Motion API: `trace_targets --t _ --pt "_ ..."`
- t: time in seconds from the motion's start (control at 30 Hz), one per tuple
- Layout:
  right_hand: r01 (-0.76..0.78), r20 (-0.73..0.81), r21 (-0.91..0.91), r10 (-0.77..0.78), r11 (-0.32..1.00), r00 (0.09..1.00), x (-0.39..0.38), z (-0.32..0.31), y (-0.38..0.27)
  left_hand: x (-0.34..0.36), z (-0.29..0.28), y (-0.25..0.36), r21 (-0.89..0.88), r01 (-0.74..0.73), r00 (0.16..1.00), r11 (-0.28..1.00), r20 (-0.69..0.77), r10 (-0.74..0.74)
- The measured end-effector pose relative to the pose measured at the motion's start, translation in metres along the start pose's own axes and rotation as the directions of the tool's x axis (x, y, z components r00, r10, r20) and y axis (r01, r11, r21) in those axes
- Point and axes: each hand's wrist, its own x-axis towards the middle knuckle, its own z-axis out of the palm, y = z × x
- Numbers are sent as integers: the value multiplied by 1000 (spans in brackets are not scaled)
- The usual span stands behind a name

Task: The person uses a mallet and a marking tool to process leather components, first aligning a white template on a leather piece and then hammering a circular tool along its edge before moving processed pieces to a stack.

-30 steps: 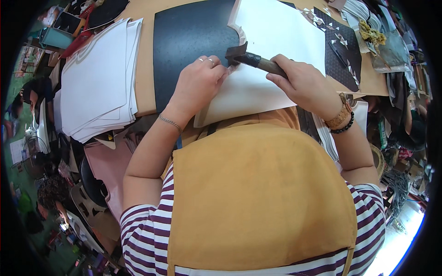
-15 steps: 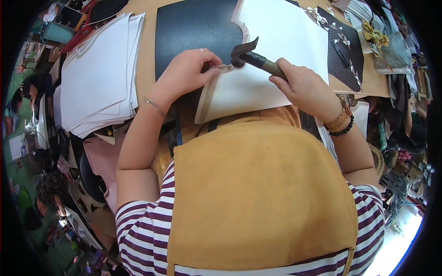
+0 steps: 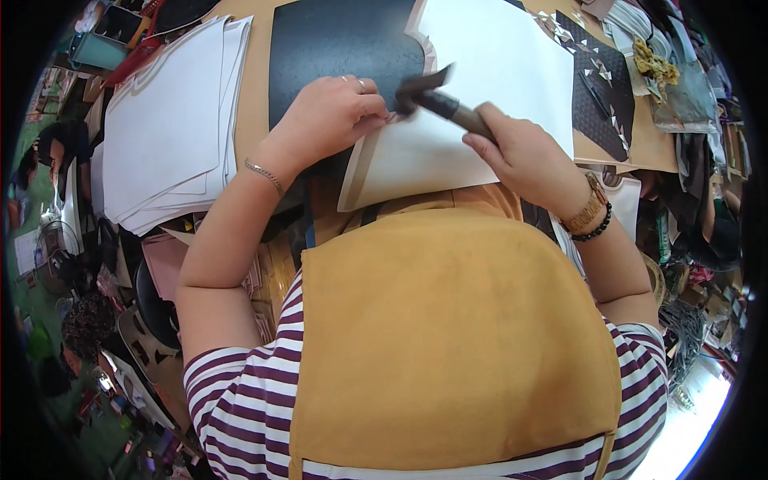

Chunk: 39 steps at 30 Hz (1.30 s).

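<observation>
A hammer [image 3: 450,107] with a dark head and a wooden handle is gripped in my right hand [image 3: 524,156]. Its head, a little blurred, is over the curved edge of a large white panel [image 3: 496,72], beside my left fingertips. That panel has a tan folded border along its left side and lies partly on a smooth black board [image 3: 344,44]. My left hand [image 3: 336,116] pinches the panel's border just left of the hammer head. The fingertips hide the exact bit they hold.
A stack of white sheets [image 3: 172,120] lies on the table at the left. To the right is a dark textured piece [image 3: 600,88] strewn with small scraps, with a yellow crumpled bundle [image 3: 656,62] past it. Other people work at the far left and right.
My left fingers have curled in closer to the border, and the left elbow has swung outward to the left. The hammer head has shifted slightly left.
</observation>
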Motion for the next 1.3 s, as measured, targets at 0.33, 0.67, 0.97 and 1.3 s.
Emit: trace_targets --t 0.33,0.67,0.97,1.3 --pt "34 2 5 -34 999 999 3 2 -1 -18 13 12 137 120 992 983 -45 -114" --pt "103 -2 154 -104 983 995 13 8 -5 -43 31 28 5 499 833 867 -280 -478" --pt "81 80 130 -92 988 993 26 7 -13 -43 31 28 -28 526 812 850 -280 -512" --pt "89 17 62 -90 994 996 32 -4 -5 -30 34 21 64 541 800 838 -345 -490"
